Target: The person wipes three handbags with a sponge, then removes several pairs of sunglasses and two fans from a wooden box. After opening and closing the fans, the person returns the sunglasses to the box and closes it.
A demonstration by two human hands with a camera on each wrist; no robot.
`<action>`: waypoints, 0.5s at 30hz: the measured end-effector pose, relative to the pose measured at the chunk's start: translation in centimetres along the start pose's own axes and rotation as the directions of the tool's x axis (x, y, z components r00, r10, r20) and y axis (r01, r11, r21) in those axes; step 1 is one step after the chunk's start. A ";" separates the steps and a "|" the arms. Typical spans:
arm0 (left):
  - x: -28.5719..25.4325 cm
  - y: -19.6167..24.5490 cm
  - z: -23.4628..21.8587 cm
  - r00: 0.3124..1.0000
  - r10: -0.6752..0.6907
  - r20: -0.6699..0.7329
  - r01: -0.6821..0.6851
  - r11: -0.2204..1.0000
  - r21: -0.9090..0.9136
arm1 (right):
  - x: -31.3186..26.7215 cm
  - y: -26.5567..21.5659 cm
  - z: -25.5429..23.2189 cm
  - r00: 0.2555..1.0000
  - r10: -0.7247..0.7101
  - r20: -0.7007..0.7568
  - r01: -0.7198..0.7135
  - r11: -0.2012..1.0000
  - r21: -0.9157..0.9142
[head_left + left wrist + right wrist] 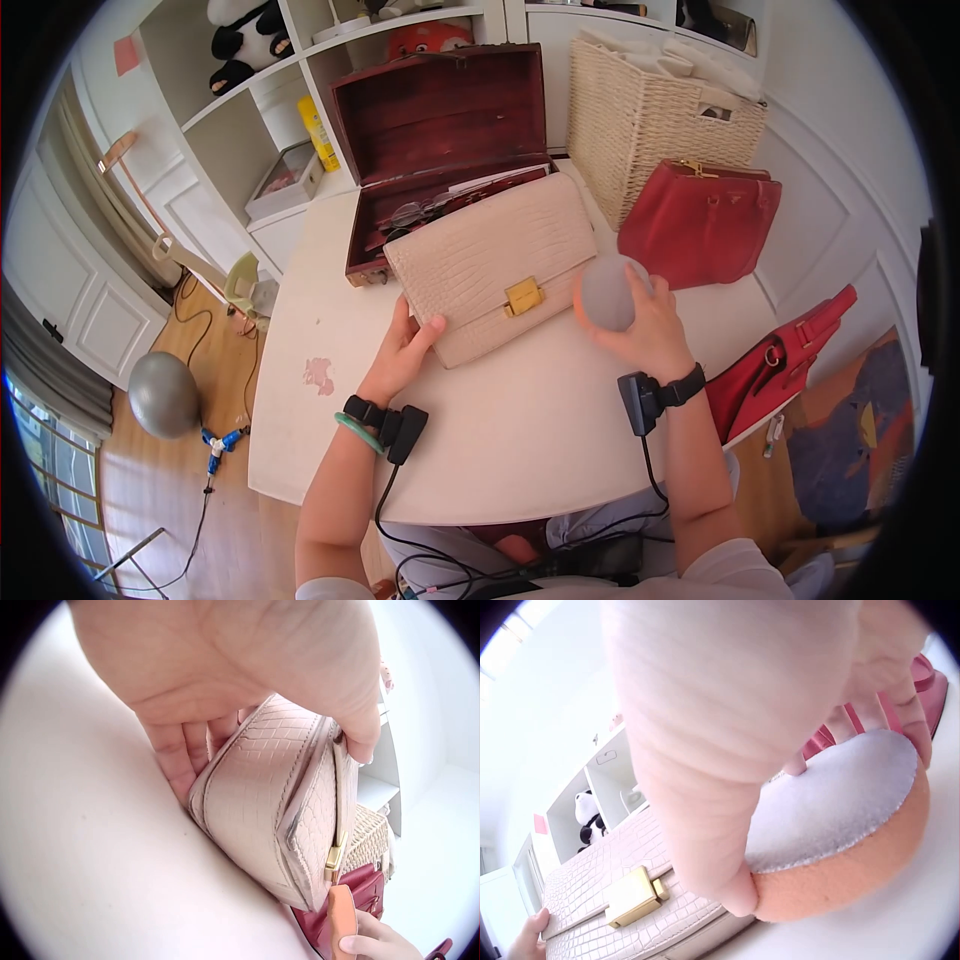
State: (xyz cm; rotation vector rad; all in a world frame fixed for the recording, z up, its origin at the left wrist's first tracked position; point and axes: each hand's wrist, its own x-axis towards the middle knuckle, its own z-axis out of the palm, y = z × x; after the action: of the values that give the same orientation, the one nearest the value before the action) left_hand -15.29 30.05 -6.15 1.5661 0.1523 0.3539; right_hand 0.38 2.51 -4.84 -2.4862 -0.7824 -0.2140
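A pale pink, crocodile-textured clutch bag [490, 255] with a gold clasp [523, 296] leans up from the table, its far side overlapping an opened dark red chest [440, 120]. My left hand [398, 358] grips its lower left corner, thumb on the front flap and fingers behind, as the left wrist view shows. In my right hand [655, 335] is an oval orange pad [840, 889] with a grey felt face [832, 802], held by its edges between thumb and fingers. The pad is close beside the bag's right end, near the clasp side.
Behind the right hand stands a red handbag [700, 225], and a wicker basket [630, 130] is at the back right. Another red bag [780, 365] lies by the table's right edge. Glasses [408, 213] sit in the chest. White shelves [215, 130] rise behind the white table [330, 440].
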 end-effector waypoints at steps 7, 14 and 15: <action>-0.2 0.2 0.0 1.000 -0.018 -0.006 0.018 0.999 0.039 | -0.6 -1.3 0.0 0.997 -0.073 0.039 0.070 0.994 0.081; 0.0 0.0 -0.1 1.000 -0.008 -0.006 0.008 1.000 0.003 | 0.2 -0.9 0.3 0.982 -0.017 -0.186 0.041 0.992 0.122; 0.0 0.1 -0.1 1.000 -0.008 -0.006 0.008 1.000 0.003 | 0.2 -0.8 0.6 0.982 -0.018 -0.186 0.041 0.992 0.122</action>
State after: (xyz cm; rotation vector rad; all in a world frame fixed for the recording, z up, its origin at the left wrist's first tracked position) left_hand -15.38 30.13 -6.07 1.5674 0.1637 0.3520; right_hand 0.07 3.48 -4.99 -2.2991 -0.7320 -0.3877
